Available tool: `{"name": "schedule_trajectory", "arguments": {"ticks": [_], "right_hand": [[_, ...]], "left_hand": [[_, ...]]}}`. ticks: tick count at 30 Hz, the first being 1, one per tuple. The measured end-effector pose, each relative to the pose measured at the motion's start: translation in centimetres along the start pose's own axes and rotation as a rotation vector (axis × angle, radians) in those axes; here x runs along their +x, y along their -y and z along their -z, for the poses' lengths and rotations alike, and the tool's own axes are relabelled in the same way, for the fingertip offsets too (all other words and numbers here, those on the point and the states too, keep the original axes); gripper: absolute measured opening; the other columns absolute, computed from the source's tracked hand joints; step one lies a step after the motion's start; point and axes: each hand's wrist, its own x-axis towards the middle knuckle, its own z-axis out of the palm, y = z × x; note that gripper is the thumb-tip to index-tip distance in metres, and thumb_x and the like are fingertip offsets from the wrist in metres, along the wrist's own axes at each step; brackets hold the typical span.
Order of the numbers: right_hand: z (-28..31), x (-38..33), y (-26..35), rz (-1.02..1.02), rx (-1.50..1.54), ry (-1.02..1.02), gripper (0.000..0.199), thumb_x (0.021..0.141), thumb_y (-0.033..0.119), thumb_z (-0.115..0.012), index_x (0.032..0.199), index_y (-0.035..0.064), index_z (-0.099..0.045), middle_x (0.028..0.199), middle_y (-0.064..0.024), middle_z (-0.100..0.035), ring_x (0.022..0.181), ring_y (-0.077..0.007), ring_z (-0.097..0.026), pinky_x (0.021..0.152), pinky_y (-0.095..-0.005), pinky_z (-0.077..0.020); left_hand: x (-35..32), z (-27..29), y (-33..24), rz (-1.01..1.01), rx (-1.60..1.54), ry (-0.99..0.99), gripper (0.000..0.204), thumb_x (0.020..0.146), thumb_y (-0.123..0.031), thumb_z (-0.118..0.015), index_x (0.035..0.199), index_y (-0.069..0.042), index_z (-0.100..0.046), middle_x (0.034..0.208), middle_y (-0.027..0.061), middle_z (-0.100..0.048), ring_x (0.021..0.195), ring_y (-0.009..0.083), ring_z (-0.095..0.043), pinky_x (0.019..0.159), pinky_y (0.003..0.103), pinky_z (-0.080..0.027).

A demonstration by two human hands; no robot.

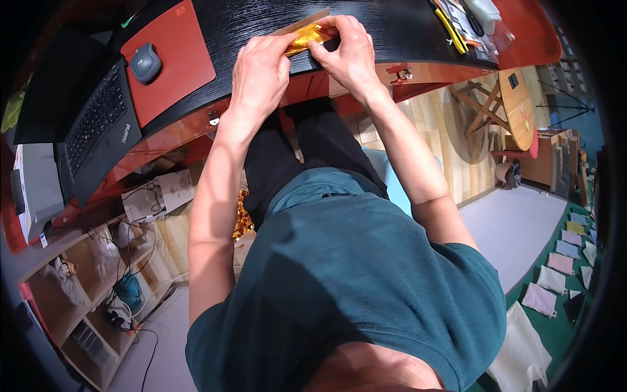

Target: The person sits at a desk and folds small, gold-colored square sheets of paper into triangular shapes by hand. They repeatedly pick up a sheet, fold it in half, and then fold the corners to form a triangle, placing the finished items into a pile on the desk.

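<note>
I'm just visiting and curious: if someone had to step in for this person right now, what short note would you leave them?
Left hand: pressing down on the gold foil piece at the black desk edge.
Right hand: pinching the same foil from the other side.
A thin tan strip lies under or beside the foil; which one is unclear.
Done: foil looks partly folded.
Left: folding appears unfinished.
Nearby: mouse on a red pad, laptop.

Both hands meet at the black worktop (392,26) edge: left hand (261,68) and right hand (349,55) pinch a small golden paper (305,36). A grey mouse (145,62) sits on a red mat (179,49).
</note>
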Motion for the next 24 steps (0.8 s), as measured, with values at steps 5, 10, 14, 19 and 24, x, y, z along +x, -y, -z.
{"name": "schedule_trajectory", "arguments": {"ticks": [5, 10, 14, 19, 24], "right_hand": [[-0.2, -0.2, 1.5, -0.1, -0.148, 0.06, 0.059, 0.073, 0.041, -0.088, 0.116, 0.006, -0.065, 0.112, -0.0119, -0.066, 0.111, -0.031, -0.062, 0.1, -0.0474, -0.0443], [0.0, -0.4, 3.0, -0.038, -0.271, 0.097, 0.087, 0.066, 0.058, -0.091, 0.124, 0.0012, -0.062, 0.118, -0.0172, -0.062, 0.116, -0.0329, -0.059, 0.108, -0.0484, -0.04], [1.6, 0.7, 1.8, -0.006, -0.262, 0.308, 0.093, 0.066, 0.069, -0.087, 0.123, -0.0009, -0.066, 0.123, -0.0193, -0.063, 0.122, -0.0335, -0.06, 0.108, -0.0503, -0.0428], [1.7, 2.8, 0.5, -0.114, -0.216, 0.275, 0.061, 0.072, 0.052, -0.09, 0.107, 0.0051, -0.075, 0.1, -0.0081, -0.076, 0.09, -0.0231, -0.075, 0.086, -0.037, -0.0575], [2.5, 4.2, -1.3, -0.3, -0.127, 0.449, 0.043, 0.079, 0.037, -0.087, 0.106, 0.0059, -0.075, 0.097, -0.01, -0.077, 0.091, -0.0224, -0.076, 0.081, -0.0349, -0.058]], "left_hand": [[-0.2, 0.5, 0.5, -0.013, -0.019, 0.061, 0.04, 0.088, 0.006, -0.057, 0.124, -0.007, -0.069, 0.114, 0.0145, -0.072, 0.108, 0.0347, -0.066, 0.096, 0.043, -0.054], [-0.3, 0.8, 1.1, -0.05, -0.064, 0.089, 0.04, 0.087, 0.009, -0.057, 0.121, -0.007, -0.071, 0.119, 0.0124, -0.072, 0.116, 0.0337, -0.066, 0.101, 0.042, -0.053], [-0.9, 0.9, 2.1, -0.101, 0.02, 0.121, 0.041, 0.086, 0.009, -0.058, 0.12, -0.008, -0.074, 0.125, 0.0092, -0.071, 0.12, 0.0321, -0.065, 0.104, 0.041, -0.052], [-1.1, 1.4, 1.5, -0.139, 0.105, 0.161, 0.044, 0.087, 0.008, -0.059, 0.124, -0.01, -0.075, 0.13, 0.0077, -0.069, 0.122, 0.0304, -0.064, 0.106, 0.041, -0.05], [-1.4, 1.7, 1.6, -0.136, 0.103, 0.176, 0.044, 0.086, 0.009, -0.06, 0.122, -0.01, -0.076, 0.127, 0.008, -0.07, 0.121, 0.0286, -0.064, 0.107, 0.041, -0.049]]}}
